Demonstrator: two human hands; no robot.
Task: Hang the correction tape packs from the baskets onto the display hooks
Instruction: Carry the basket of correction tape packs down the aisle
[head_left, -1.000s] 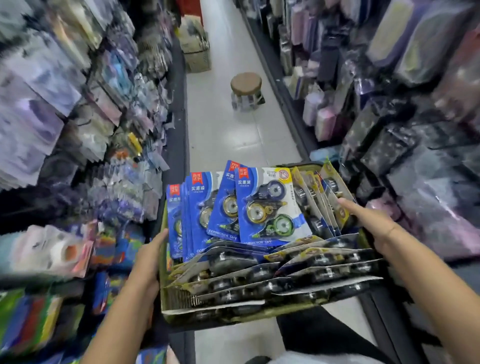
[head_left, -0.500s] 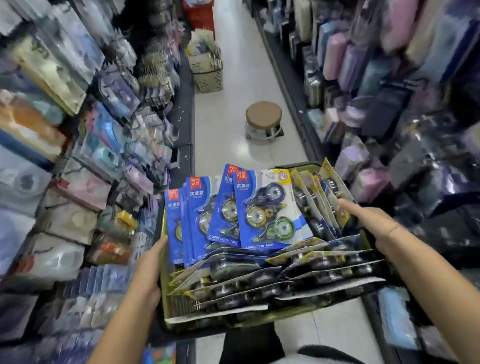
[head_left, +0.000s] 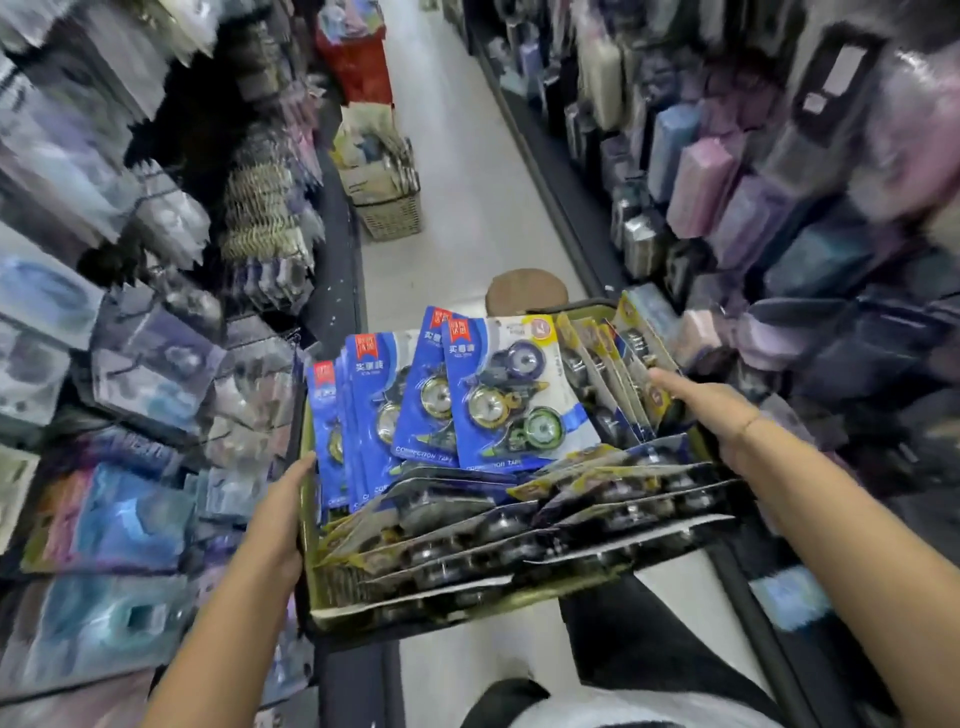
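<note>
My left hand (head_left: 280, 525) grips the left wall of the olive-green rectangular basket (head_left: 415, 616). The thumb lies up along the rim and the fingers are out of sight underneath. My right hand (head_left: 711, 410) grips the right wall further back, with the thumb hooked over the rim and the fingers hidden outside the wall. The basket is off the floor, carried between both hands.

Inside, nearest me, are the dark correction tape packs with yellow edges (head_left: 545, 519), lying overlapped in rows, almost flat. Behind them the blue-carded correction tape packs (head_left: 519, 395) stand upright in a fan with their fronts toward me; the front card shows three dispensers. More yellow-edged packs stand on edge at the right rear, just beside my right thumb. All the packs are in the basket.

Past the far rim is a round brown-topped stool (head_left: 524, 291) on the pale aisle floor (head_left: 467, 156), its lower part hidden by the basket. Further up, a beige woven basket of goods (head_left: 389, 213) sits against the left side, and beyond it a red container (head_left: 358, 57).

The left display racks (head_left: 156, 364) and right display racks (head_left: 779, 208) are full of packaged goods, too blurred to read.
</note>
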